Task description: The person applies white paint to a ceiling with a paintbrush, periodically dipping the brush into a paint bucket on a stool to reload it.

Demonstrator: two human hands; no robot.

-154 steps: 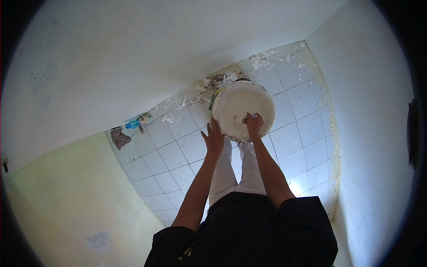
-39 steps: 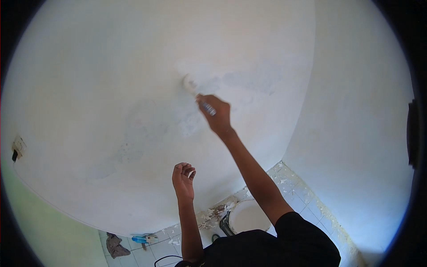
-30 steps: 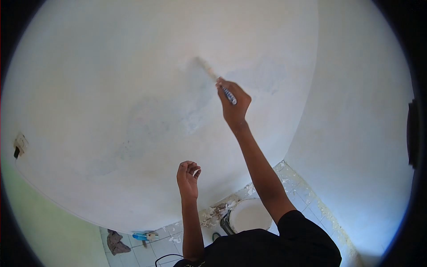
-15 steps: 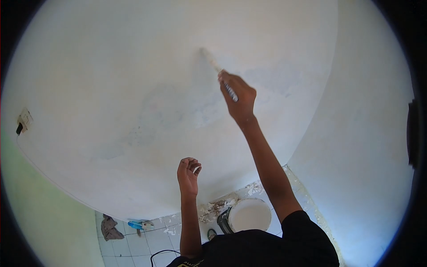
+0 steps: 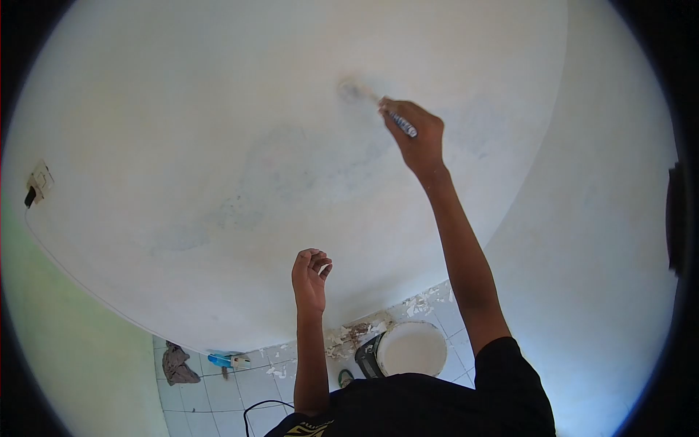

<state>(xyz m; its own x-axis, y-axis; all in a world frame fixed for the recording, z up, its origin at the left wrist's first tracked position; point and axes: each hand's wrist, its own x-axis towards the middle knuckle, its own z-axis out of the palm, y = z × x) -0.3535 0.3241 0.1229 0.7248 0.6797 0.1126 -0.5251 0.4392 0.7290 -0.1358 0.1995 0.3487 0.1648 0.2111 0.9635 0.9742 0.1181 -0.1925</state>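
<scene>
My right hand is closed round the lettered handle of a paintbrush, raised high in front of the wall. The brush's pale head, smeared by motion, is at the wall, over a patch of off-white surface. Bluish-grey stains run across the wall below it. Lower down, my left hand hangs in front of the same wall with its fingers loosely curled and apart, and nothing visible in it.
A dark bucket with a round white top stands on the tiled floor by my body. Flakes of peeled paint lie along the wall's foot. Left are a grey cloth, a blue object and a wall socket with a plugged-in cable.
My right hand has moved right and slightly up with the paintbrush, which now tilts more sideways. My left hand stays almost in place. The view has shifted slightly.
</scene>
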